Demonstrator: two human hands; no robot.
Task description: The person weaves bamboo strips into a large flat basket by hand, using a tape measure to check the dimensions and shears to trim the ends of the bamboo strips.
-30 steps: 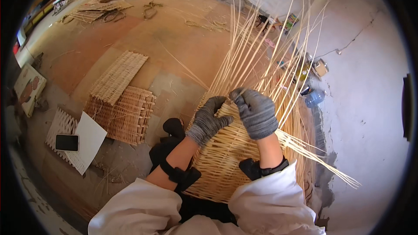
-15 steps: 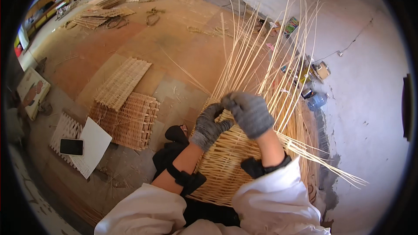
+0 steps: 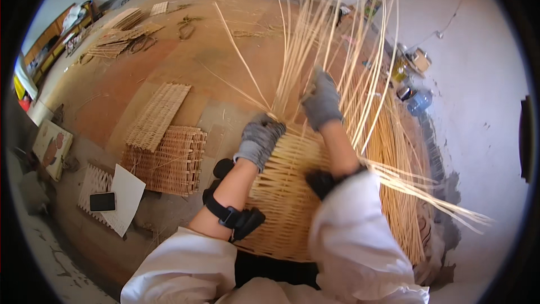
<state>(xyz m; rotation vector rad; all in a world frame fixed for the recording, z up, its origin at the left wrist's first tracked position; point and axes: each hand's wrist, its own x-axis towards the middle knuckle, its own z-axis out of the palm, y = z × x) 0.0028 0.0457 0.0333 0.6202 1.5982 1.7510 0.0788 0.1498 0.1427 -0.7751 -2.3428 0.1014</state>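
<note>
Wicker panel (image 3: 284, 202): before the lap (image 3: 275, 271), rods (image 3: 293, 65) fanning beyond its far edge.
Left hand (image 3: 260, 139): clasping far left corner; slackening might loosen the weave.
Right hand (image 3: 323, 101): curled; cannot tell whether gripping a rod.
Rods: sharp bending could snap one.

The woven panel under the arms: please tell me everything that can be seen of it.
The panel is a pale yellow weave of thin strips, wicker-like, its near edge by the dark lap. Loose rods fan out from its far end, so it looks unfinished. The left hand is closed at its far left corner; the right hand, blurred, is among the rods. The right arm hides part of its right side.
</note>
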